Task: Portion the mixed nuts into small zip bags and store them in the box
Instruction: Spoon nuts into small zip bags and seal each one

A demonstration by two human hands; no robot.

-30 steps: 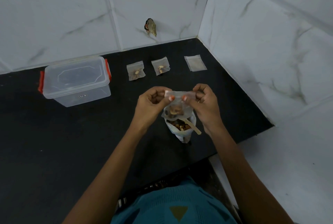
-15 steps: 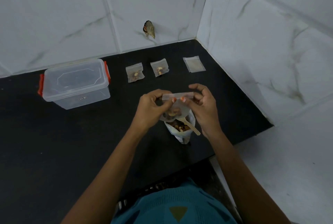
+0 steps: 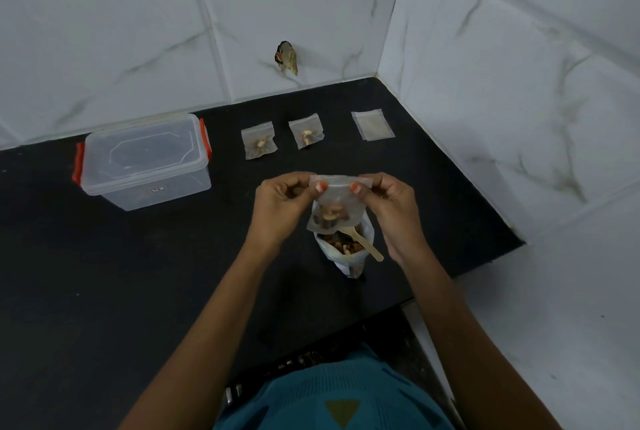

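Both hands pinch the top strip of a small zip bag (image 3: pixel 341 203) held up over the black counter (image 3: pixel 104 274), left hand (image 3: pixel 280 208) on its left corner, right hand (image 3: pixel 391 204) on its right corner. Nuts sit in the bag's bottom. Right under it stands the open nut pouch (image 3: pixel 346 251) with a wooden spoon (image 3: pixel 363 242) in it. Far side: two filled bags (image 3: pixel 258 140) (image 3: pixel 306 131), an empty bag (image 3: pixel 372 124) at far right, lidded clear box (image 3: pixel 143 161) at far left.
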